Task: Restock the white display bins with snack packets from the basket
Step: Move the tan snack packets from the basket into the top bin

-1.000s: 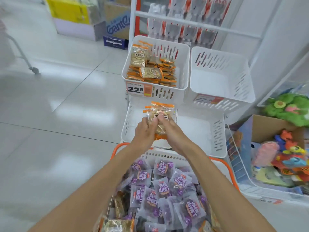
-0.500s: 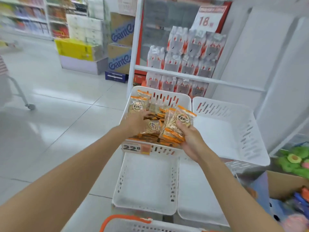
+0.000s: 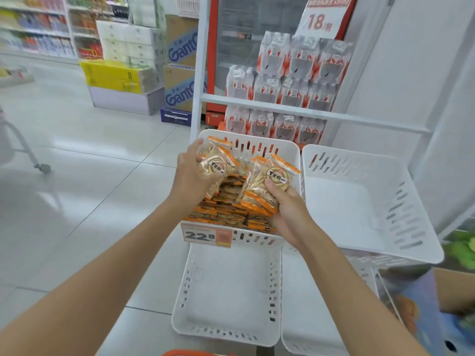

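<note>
While the left hand (image 3: 189, 179) grips one snack packet (image 3: 215, 167), the right hand (image 3: 288, 211) holds a bunch of packets (image 3: 267, 187) over the stocked far-left white bin (image 3: 288, 152).

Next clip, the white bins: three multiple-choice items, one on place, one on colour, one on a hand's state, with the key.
1. Where do the loose snack packets lie?
A. upper right bin
B. upper left bin
C. lower left bin

2. What colour are the packets' sealed ends?
A. purple
B. green
C. orange

3. What is the right hand doing?
A. gripping a stack of packets
B. hanging open
C. pressing a bin's rim

Key: 1 B, they fill the bin bearing the 22.8 price tag; 2 C, orange strips edge each packet; 3 A, its fingers curl round the stack.
</note>
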### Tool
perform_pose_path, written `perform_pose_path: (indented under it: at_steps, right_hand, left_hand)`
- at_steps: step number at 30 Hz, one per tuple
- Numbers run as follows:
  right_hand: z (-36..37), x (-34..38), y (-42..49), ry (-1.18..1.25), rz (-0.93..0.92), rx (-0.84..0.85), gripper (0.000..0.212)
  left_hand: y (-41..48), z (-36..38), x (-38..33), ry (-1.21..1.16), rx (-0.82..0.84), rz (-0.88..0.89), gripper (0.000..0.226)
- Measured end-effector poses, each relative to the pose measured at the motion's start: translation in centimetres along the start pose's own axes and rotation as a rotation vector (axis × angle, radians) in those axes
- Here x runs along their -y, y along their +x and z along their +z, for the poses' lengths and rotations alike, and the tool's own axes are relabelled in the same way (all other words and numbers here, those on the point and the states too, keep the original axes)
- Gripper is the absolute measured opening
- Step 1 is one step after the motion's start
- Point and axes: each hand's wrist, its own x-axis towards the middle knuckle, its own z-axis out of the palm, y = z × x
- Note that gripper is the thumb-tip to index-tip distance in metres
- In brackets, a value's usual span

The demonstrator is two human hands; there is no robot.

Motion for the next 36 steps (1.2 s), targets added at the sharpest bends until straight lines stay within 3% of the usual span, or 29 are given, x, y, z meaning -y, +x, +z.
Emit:
perform_pose_path:
  at_steps: [3, 5, 8, 10, 13, 15, 19, 24, 27, 32, 36]
  right_hand:
    - [3.4, -0.9, 2.3, 0.037, 0.003, -0.009, 0.048]
    - [5.2, -2.0, 3.9, 0.057, 0.065, -0.038, 0.048]
    - [6.2, -3.0, 5.0, 0.032, 0.162, -0.051, 0.048]
    - [6.5, -3.5, 5.5, 0.028, 0.184, -0.053, 0.046]
    - [7.8, -4.1, 5.2, -0.098, 0.147, -0.018, 0.046]
    - [8.9, -4.5, 4.3, -0.221, 0.111, 0.055, 0.050]
    - [10.0, -4.6, 2.5, -0.369, 0.023, 0.121, 0.065]
    - [9.8, -4.0, 1.4, -0.430, 0.074, 0.111, 0.056]
    - [9.2, -3.3, 1.3, -0.461, 0.153, 0.190, 0.060]
    - [8.9, -3.7, 2.1, -0.483, 0.054, 0.102, 0.069]
    - [8.5, -3.8, 2.2, -0.534, 0.086, 0.176, 0.074]
  left_hand:
    - [0.1, 0.1, 1.1, 0.295, -0.105, -0.010, 0.067]
    - [-0.2, 0.0, 2.0, 0.560, -0.137, 0.049, 0.048]
    - [-0.9, -1.0, 3.3, 0.677, -0.114, 0.122, 0.023]
    - [-1.6, -1.6, 4.1, 0.611, -0.111, 0.098, 0.021]
    - [-2.5, -1.9, 5.1, 0.302, -0.083, 0.050, 0.032]
    - [-3.1, -2.0, 5.3, 0.019, 0.017, 0.048, 0.046]
    - [-4.3, -2.3, 5.4, -0.338, 0.245, 0.032, 0.038]
    - [-5.2, -1.9, 6.5, -0.330, 0.197, 0.050, 0.037]
    - [-5.4, -1.7, 7.3, -0.263, 0.215, 0.040, 0.048]
    - [-4.2, -1.6, 6.0, -0.147, 0.177, 0.141, 0.049]
    - [-4.1, -1.2, 6.4, -0.074, 0.143, 0.115, 0.047]
